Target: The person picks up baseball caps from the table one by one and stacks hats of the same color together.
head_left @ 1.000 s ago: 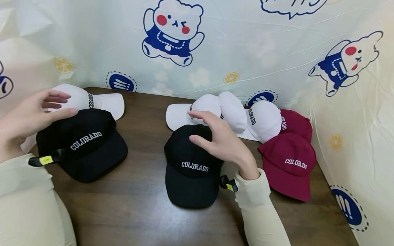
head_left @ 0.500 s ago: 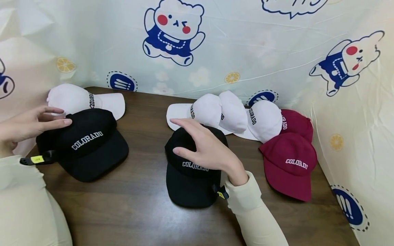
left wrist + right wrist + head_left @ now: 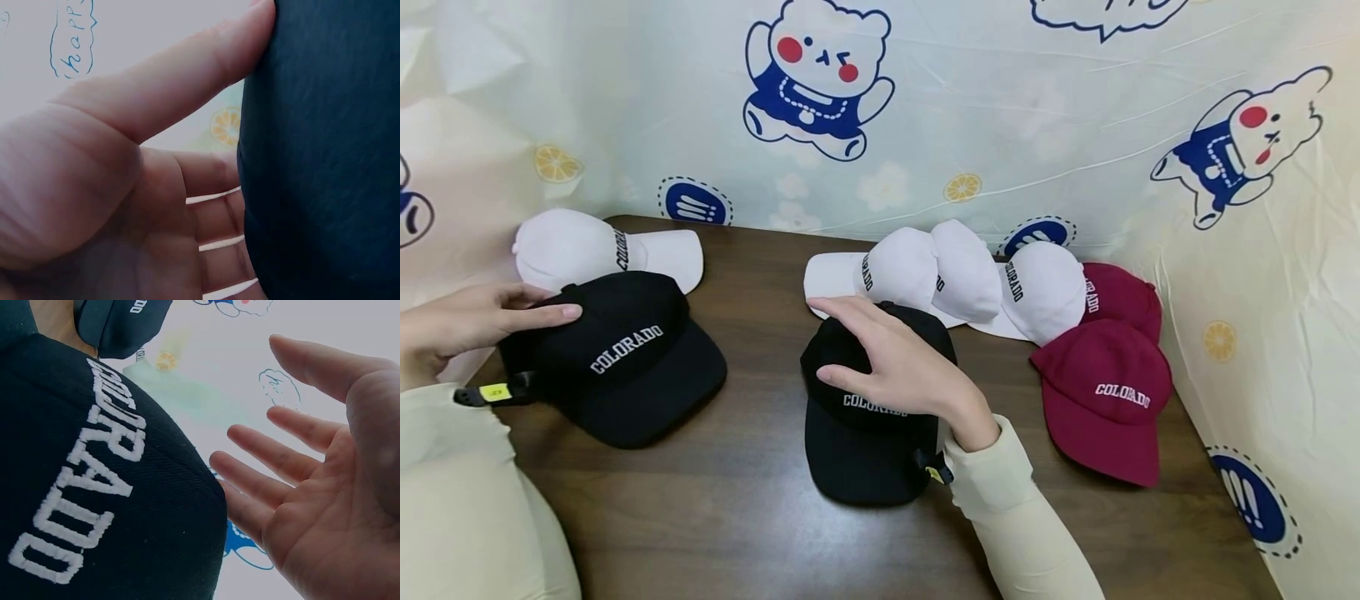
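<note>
Two black COLORADO caps (image 3: 625, 358) (image 3: 868, 417) – upright, apart on table

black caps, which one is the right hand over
The middle black cap, brim toward the camera, lies under the right hand. The other black cap sits at the left, where the left hand touches its crown.
</note>
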The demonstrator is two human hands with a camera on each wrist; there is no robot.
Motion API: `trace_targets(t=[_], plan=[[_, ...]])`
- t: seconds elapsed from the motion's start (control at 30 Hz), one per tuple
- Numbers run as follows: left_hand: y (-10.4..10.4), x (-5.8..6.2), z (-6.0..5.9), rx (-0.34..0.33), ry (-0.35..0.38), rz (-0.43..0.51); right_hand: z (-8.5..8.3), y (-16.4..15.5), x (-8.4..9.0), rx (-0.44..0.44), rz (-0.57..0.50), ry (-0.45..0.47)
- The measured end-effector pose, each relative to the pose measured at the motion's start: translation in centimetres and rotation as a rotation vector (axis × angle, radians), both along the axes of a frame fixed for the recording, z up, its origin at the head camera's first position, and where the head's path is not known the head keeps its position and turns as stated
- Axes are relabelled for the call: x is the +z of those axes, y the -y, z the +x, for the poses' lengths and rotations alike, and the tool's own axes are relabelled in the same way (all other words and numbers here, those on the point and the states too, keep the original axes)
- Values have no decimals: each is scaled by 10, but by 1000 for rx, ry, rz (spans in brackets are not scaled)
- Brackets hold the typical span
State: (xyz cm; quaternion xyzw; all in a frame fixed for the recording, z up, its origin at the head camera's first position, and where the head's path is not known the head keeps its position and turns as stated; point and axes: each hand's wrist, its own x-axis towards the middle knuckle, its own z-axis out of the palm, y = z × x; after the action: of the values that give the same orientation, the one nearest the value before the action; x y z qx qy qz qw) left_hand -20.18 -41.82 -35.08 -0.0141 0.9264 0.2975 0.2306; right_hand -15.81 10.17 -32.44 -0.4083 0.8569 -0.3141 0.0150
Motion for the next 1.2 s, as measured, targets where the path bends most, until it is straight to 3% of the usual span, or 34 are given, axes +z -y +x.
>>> trace_targets(t=[0.23, 0.47, 0.8, 1.2], plan=[[-18, 9, -3, -65, -103, -23, 0, -4, -1, -21, 7, 10], [-33, 16, -8, -40, -245, 52, -2, -7, 1, -36, 2, 14], [-76, 37, 3, -55, -430, 299, -4, -13, 3, -50, -28, -6], [-116, 70, 26, -109, -558, 281, -7, -19, 7, -57, -106, -18]])
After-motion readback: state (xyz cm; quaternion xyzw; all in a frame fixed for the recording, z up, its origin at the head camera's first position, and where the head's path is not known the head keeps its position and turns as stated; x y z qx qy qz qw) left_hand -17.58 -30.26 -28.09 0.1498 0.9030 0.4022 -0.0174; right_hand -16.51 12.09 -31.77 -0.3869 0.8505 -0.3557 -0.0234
